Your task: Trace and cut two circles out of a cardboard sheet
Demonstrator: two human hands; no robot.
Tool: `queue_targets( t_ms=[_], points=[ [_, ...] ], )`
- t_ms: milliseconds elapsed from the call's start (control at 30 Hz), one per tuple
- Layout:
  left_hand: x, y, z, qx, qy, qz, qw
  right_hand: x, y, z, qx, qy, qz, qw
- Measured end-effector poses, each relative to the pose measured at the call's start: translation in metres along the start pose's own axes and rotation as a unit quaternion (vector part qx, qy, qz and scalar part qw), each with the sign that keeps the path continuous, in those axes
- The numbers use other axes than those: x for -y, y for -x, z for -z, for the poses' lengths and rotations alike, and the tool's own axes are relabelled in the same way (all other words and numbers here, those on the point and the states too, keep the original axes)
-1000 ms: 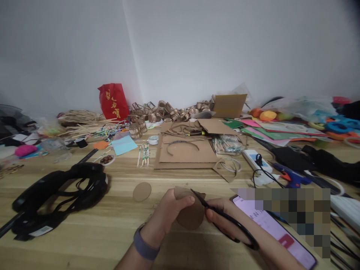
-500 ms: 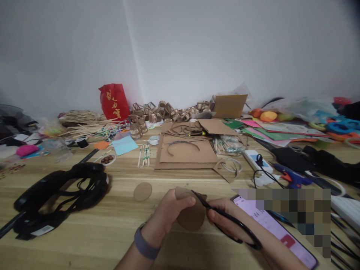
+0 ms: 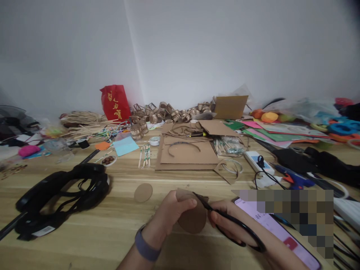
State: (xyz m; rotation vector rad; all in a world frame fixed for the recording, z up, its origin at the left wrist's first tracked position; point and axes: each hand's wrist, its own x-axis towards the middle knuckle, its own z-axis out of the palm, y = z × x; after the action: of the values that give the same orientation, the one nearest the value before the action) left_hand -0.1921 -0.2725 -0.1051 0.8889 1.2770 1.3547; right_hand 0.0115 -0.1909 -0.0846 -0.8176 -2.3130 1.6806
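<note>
My left hand (image 3: 176,210) is closed on a brown cardboard piece (image 3: 192,219), thumb on top, its lower edge rounded and its upper part angular. In my right hand (image 3: 225,221) is a pair of black-handled scissors (image 3: 246,228). The blades lie across the upper right edge of the cardboard, pointing up and left; how far apart they are I cannot tell. On the table left of my left hand lies a flat cardboard disc (image 3: 143,192).
Cardboard sheets (image 3: 185,153) lie ahead with a curved strip on top. A black headset-like strap (image 3: 62,198) is at left, a phone (image 3: 281,232) beside my right forearm. A blue glue gun (image 3: 298,182) and power strip (image 3: 258,163) sit at right. Small woven baskets (image 3: 168,112) are piled behind.
The view has shifted slightly, so everything sits a little lower and to the right. Both hands keep their hold on the cardboard and the scissors, with hardly any visible movement.
</note>
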Motion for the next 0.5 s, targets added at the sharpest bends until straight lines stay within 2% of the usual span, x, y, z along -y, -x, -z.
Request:
queue_targets(
  t_ms=[167,500],
  points=[
    [0.0043,-0.0012,0.0020,-0.017,0.007,0.001,1.000,-0.0027,-0.0007,0.0010,0.005,-0.003,-0.007,1.000],
    [0.0037,-0.0021,0.0023,0.007,0.019,0.002,1.000,-0.0020,-0.0006,0.0014,0.006,0.006,0.011,1.000]
  ],
)
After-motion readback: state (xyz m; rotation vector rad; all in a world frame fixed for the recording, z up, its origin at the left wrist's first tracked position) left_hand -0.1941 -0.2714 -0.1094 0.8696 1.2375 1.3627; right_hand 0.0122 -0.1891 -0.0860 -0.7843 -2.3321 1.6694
